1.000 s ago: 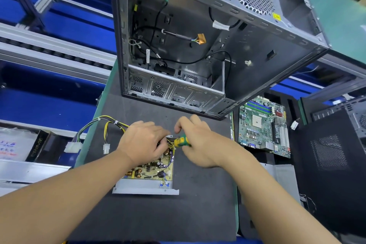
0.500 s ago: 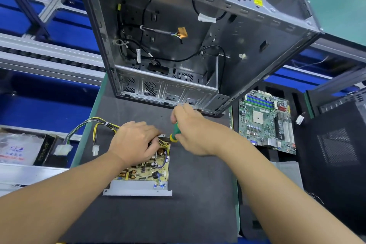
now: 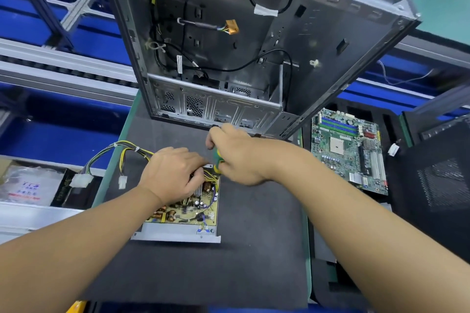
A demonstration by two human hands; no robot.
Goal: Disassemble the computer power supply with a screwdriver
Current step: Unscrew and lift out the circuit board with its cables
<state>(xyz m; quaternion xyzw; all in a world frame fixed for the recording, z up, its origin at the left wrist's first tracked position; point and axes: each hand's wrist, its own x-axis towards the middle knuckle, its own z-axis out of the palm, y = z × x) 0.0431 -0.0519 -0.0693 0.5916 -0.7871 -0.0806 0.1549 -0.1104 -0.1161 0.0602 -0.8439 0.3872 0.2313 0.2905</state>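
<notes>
Dark grey table (image 3: 254, 249): a mat-covered top with a green edge fills the middle and lower part of the frame and carries the work.
Power supply (image 3: 183, 213): lies flat on the table, left of centre, with its cover off. A yellowish circuit board with coils and capacitors sits in a bare metal tray, whose near lip faces the lower edge of the frame.
Cable bundle (image 3: 122, 148): yellow and black wires run from the supply's far end out to the left, past the table's edge, and end in white connectors (image 3: 81, 180).
Left hand (image 3: 173, 175): rests on the far end of the power supply with its fingers bent down over the wires and parts there and its thumb on the near side, gripping that end.
Right hand (image 3: 239, 157): just right of the left hand and almost touching it, its fingers curled round the screwdriver.
Screwdriver (image 3: 217, 160): only a green and yellow handle shows, between the two hands above the supply's far right corner. The tip seems to be at that corner, but the hands hide it.
Computer case (image 3: 254, 58): open metal shell at upper centre, behind the hands, with loose black cables inside.
Motherboard (image 3: 348, 150): green board at right, beside the table.
</notes>
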